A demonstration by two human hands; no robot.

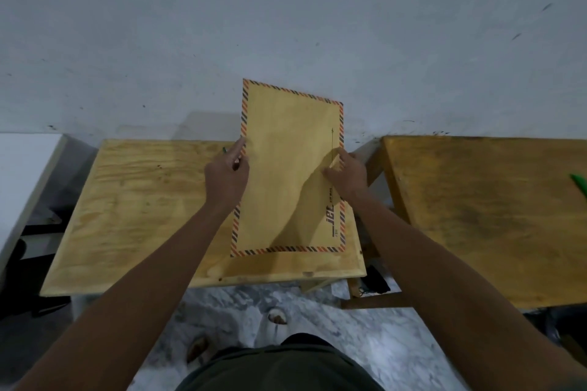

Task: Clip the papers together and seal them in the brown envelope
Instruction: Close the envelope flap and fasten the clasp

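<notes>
— Two hands on one item. Left side first?
— Left hand (pixel 226 175) grips the left edge of the brown envelope (pixel 287 174), fingers curled round the striped border.
— Envelope position?
— Held raised and tilted, lower edge over the wooden table (pixel 127 216), top against the grey wall (pixel 286 25).
— Right side?
— Right hand (pixel 347 175) pinches the right edge. Second table (pixel 482 216) stands further right.
</notes>
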